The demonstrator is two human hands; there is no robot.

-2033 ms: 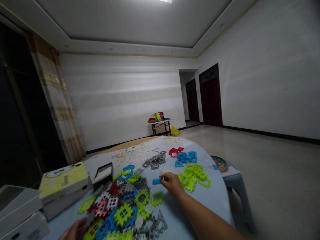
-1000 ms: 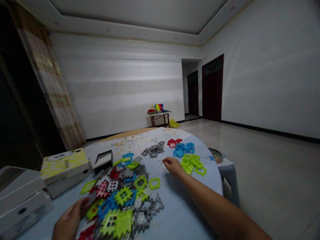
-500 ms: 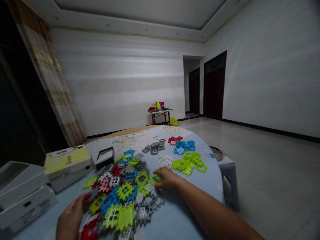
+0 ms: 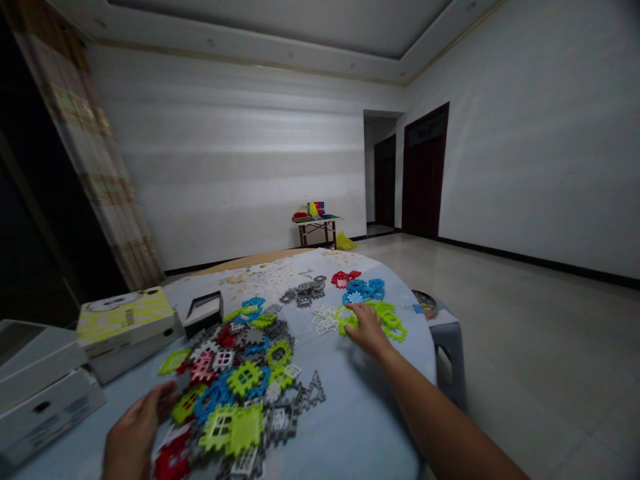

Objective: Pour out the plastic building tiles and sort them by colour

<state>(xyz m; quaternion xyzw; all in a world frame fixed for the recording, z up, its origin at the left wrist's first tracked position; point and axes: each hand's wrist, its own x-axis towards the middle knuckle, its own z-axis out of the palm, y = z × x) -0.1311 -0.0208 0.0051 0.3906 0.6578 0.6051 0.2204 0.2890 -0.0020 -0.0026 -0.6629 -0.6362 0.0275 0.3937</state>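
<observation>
My right hand (image 4: 369, 330) is over the pile of lime-green plastic building pieces (image 4: 387, 320) at the table's right side. Its thumb and fingers close around a lime-green ring-shaped piece (image 4: 344, 317). My left hand (image 4: 137, 423) lies at the left edge of a mixed heap of toothed building pieces (image 4: 245, 379). Its fingers are loosely bent and apart, close to a grey piece (image 4: 183, 380); I see nothing held in them. The heap mixes lime-green, blue, red, grey, white and pink pieces, several with window shapes.
Separate piles of grey pieces (image 4: 304, 292), red pieces (image 4: 345, 279), blue pieces (image 4: 365, 291) and white pieces (image 4: 325, 320) lie further back. On the left stand a yellow-and-white box (image 4: 127, 323), a small black box (image 4: 204, 312) and white boxes (image 4: 47, 400). A grey stool (image 4: 450, 347) adjoins the table's right edge.
My right hand has moved from the mixed heap's right edge, away and to the right, to the lime-green pile, taking the ring-shaped piece along. My left hand stays nearly in place.
</observation>
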